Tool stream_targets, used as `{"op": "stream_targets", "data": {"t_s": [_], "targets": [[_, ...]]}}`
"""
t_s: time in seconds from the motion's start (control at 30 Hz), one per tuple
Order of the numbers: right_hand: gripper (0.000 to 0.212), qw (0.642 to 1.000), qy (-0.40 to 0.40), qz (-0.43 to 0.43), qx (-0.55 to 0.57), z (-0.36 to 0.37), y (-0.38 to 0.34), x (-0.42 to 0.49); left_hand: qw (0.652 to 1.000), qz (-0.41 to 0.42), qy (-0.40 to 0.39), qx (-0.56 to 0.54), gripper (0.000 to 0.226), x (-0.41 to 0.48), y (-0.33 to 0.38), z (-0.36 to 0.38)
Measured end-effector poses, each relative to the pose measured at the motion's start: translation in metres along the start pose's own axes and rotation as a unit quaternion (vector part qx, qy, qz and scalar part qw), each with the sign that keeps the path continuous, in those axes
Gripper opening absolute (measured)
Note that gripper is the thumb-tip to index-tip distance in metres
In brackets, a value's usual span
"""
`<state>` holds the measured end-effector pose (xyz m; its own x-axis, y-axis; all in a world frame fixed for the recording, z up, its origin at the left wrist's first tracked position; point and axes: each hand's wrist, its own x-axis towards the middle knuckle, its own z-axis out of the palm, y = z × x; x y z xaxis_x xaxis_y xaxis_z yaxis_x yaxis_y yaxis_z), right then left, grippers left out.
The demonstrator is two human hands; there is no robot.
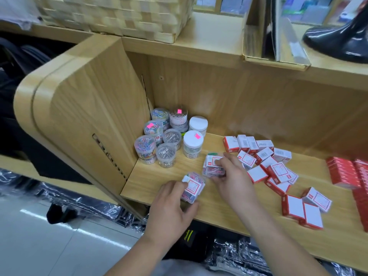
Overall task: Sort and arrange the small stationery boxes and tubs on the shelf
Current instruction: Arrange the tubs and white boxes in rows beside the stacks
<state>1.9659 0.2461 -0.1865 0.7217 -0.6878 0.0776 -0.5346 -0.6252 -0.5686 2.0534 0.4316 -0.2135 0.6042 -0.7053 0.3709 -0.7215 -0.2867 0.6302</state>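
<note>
Stretching across a shop aisle, a light wood-grain laminate shelf (219, 212) is carrying the stock, with a pale glossy tiled floor (49, 226) lying below it and a woven straw-coloured basket (119, 14) sitting on the ledge above. Eight round clear plastic tubs (169, 136) are clustering in the left back corner. Two are wearing white lids and three are showing pink stickers. More than a dozen small red-and-white cardboard boxes (266, 166) are lying scattered to the right, near a neat block of red packs (342, 172) at the shelf's edge. The left hand (171, 208) is curling round a flat clear plastic box of coloured paper clips (194, 186) near the front edge. The right hand (233, 180) is gripping a second clear clip box (213, 166) just behind it, both boxes resting on the shelf.
</note>
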Motion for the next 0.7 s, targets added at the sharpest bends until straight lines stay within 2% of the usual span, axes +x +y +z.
{"op": "stream_targets", "data": {"t_s": [0.17,0.33,0.4,0.53,0.63,0.7], "targets": [[0.042,1.000,0.011,0.023,-0.006,-0.003,-0.005,0.027,0.998,0.016,-0.048,-0.043,0.048,-0.003,0.000,0.001],[0.041,0.998,-0.030,0.010,-0.047,-0.015,-0.009,0.059,0.997,0.045,-0.055,0.002,0.053,0.020,0.008,0.018],[0.042,0.999,-0.037,0.020,-0.026,-0.029,-0.006,0.068,0.998,0.036,-0.058,0.013,0.051,0.033,0.006,0.027],[0.038,0.995,-0.037,0.095,0.017,-0.053,0.009,0.071,0.997,0.020,-0.068,0.040,0.038,0.059,0.004,0.041],[0.026,0.994,-0.065,0.088,0.029,-0.054,0.010,0.067,0.997,0.013,-0.056,0.046,0.033,0.076,0.007,0.049],[0.037,0.992,-0.094,0.079,0.024,-0.052,0.008,0.067,0.998,0.002,-0.046,0.045,0.033,0.086,0.008,0.054]]}}
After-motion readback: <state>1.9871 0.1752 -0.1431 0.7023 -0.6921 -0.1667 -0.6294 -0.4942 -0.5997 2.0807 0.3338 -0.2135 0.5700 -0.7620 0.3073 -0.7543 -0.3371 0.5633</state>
